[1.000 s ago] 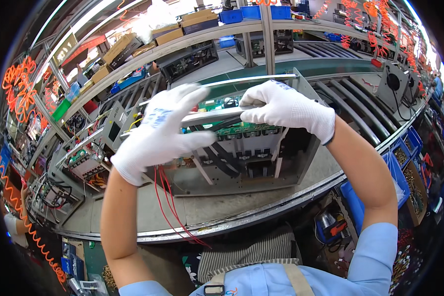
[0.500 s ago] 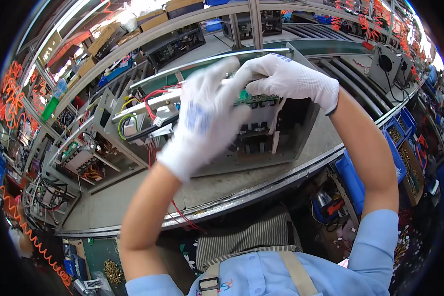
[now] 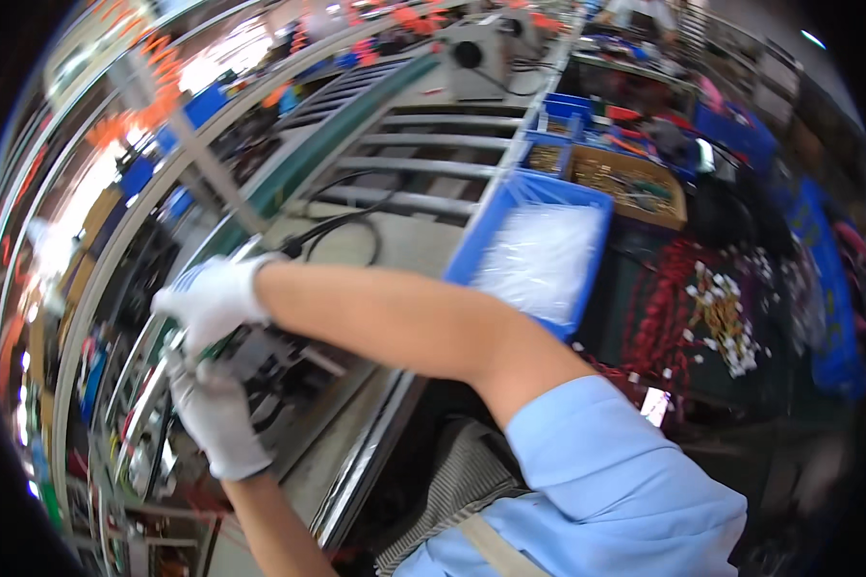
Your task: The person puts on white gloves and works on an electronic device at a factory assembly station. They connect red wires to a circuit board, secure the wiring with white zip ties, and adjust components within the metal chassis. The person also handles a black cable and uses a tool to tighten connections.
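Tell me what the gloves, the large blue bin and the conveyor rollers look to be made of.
Gloves: probably matte white fabric, as they bend softly around the hands; blur hides the weave.
Large blue bin: likely moulded plastic, evenly coloured with stiff walls.
Conveyor rollers: apparently smooth metal, grey with pale highlights, though coated plastic is possible.

- Right hand (image 3: pixel 212 303): white glove, blue marking on its back.
- Left hand (image 3: pixel 214 413): white glove, dark edge at the wrist.
- Board (image 3: pixel 221 344) between the hands: green, blurred.
- Cable (image 3: pixel 372 236) to the right of the right hand: black.
- Bin (image 3: pixel 478 231) farther right of that hand: blue, with white plastic inside.
- Wires (image 3: pixel 656 298) well right of both hands: dark red.
- Sleeve (image 3: pixel 587 433) on the right hand's arm: light blue.
- Cloth (image 3: pixel 452 498) right of and below the left hand: grey and dark stripes.
- Coiled hose (image 3: pixel 164 72) beyond the right hand: orange.
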A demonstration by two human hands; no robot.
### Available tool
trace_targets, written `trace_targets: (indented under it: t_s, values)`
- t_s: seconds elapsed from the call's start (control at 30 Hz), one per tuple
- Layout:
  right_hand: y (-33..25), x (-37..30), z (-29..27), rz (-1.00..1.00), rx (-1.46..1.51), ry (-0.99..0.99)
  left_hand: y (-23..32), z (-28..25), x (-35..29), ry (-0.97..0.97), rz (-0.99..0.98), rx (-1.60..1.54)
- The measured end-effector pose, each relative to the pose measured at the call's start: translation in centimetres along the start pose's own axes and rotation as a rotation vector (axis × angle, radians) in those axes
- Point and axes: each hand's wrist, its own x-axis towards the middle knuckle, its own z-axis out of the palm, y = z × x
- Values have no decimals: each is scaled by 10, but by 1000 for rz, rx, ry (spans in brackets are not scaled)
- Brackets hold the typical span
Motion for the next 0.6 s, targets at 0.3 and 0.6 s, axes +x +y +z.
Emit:
trace_targets:
  t_s: [0.3,0.6]
  values:
    - [136,-234,-102,613,-480,197,-5,-34,16,-163,-36,-190]
    - [210,-309,-47,1099,-477,-288,0,-23,11,-105,-30,-150]
